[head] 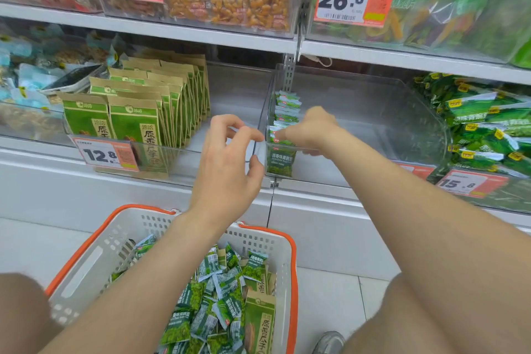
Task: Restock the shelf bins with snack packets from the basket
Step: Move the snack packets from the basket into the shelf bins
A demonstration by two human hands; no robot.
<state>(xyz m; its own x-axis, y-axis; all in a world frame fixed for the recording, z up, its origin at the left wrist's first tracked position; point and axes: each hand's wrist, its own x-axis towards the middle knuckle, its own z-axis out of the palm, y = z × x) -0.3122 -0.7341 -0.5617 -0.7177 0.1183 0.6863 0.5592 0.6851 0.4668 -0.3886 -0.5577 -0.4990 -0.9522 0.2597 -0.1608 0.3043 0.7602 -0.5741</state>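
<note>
Basket (86,250) holds loose packets (218,296); left grip (227,169) hangs wide, empty; right grip (313,129) touches packet row (284,115) in bin (330,165), hold unclear.

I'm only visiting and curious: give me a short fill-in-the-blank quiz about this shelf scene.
The basket has an ___ rim.
The right hand reaches into a clear bin of small ___ packets.
The price tag below the brown paper bags reads ___.
The left hand holds ___.
Missing words: orange; green; 12.8; nothing.
</note>
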